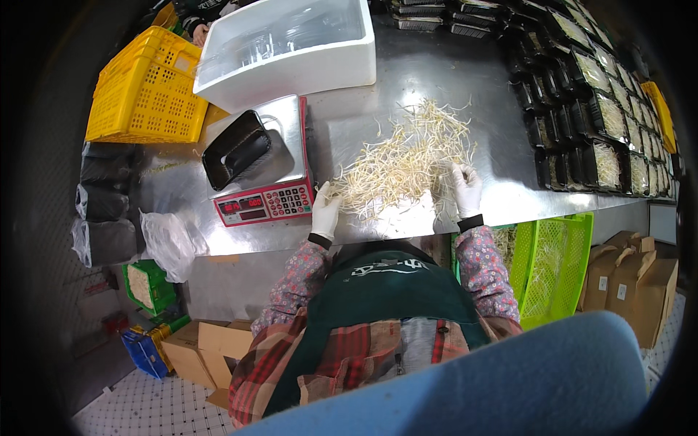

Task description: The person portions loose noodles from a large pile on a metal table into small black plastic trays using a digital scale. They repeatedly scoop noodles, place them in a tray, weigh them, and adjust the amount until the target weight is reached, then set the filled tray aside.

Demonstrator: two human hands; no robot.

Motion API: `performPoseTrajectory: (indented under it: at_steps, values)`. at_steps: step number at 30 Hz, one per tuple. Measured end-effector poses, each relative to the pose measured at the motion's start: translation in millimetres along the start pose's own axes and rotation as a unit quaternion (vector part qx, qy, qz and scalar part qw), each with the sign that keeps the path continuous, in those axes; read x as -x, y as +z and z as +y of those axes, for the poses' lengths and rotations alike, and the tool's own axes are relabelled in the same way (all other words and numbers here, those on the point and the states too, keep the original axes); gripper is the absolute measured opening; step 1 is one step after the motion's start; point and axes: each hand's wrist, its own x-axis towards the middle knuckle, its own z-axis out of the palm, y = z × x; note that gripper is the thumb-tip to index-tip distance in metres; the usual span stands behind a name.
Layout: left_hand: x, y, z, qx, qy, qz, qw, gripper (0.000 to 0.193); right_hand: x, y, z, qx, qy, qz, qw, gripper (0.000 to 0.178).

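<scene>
A loose pile of pale bean sprouts [403, 163] lies on the metal table in front of me. My left hand [326, 213], in a white glove, rests against the pile's left edge with its fingers loosely apart. At the right edge my gloved right hand [467, 191] touches the sprouts, its fingers bent but not closed round a bunch. Left of the pile stands a red digital scale [265, 202] with a lit display. An empty black plastic tray [237, 150] sits tilted on its steel plate.
Stacked black trays of sprouts [611, 163] fill the table's right side. A white foam box [291, 73] and a yellow crate [145, 91] stand at the back left, where another person's hand [200, 34] shows. Plastic bags [169, 240] hang over the left edge. A green crate [554, 265] stands below right.
</scene>
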Motion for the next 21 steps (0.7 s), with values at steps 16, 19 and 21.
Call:
performPoseTrajectory:
  at_steps: [16,19,21]
  values:
    - [-5,5,-15,0.073,-0.003,0.004,0.997,0.061,36,120,-17,0.399,-0.322,-0.232,0.827,0.03]
    - [-1,5,-14,0.103,-0.003,0.008,0.995,0.061,33,139,-8,0.434,-0.334,-0.265,0.793,0.025]
    - [2,2,-14,0.078,-0.005,0.008,0.997,0.062,33,145,-7,0.469,-0.34,-0.287,0.763,0.019]
